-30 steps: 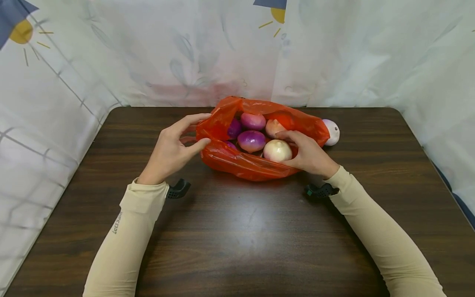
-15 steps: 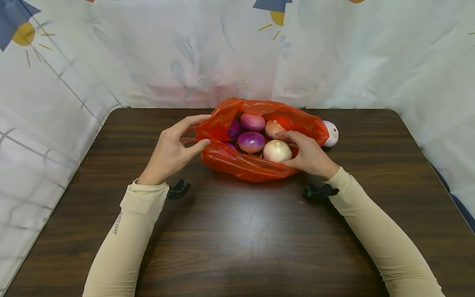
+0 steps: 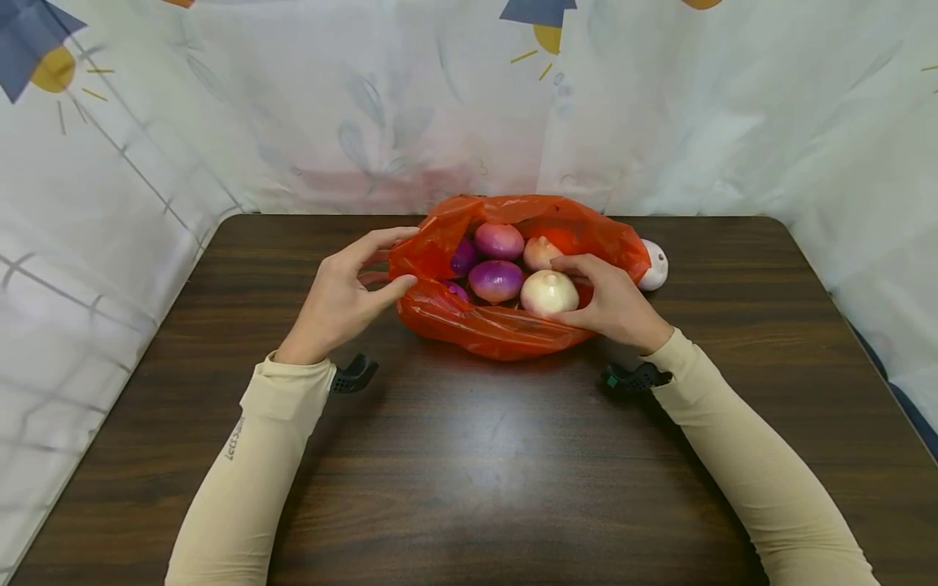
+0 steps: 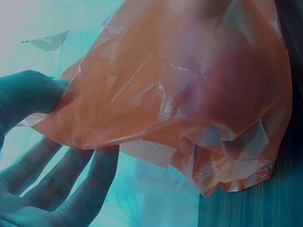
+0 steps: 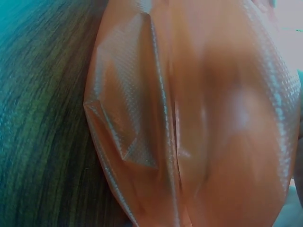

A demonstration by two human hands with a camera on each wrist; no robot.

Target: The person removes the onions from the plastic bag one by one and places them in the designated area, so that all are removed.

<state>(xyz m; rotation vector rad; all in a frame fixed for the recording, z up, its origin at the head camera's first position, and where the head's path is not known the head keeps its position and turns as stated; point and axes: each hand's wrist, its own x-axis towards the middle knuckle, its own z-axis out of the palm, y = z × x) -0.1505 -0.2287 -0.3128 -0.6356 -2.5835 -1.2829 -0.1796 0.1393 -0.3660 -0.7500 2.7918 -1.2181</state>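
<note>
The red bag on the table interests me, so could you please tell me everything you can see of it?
The red bag looks like thin, translucent, crinkled plastic with folds at both ends. It lies on the far side of the table, its mouth spread open upward, with purple onions and pale onions inside. The left hand's grip holds its left end; the right hand's grip is in the mouth. A white thing shows beside its right end; whether they touch is unclear.

A person wears long, snug, pale cream sleeves, left sleeve (image 3: 234, 505) printed with small dark lettering (image 3: 234, 439), right sleeve (image 3: 758, 460) creased near the elbow. Black, perforated wrist cameras (image 3: 355, 374) poke out beside both cuffs. Left hand (image 3: 337, 297) and right hand (image 3: 614, 305) are bare.
</note>
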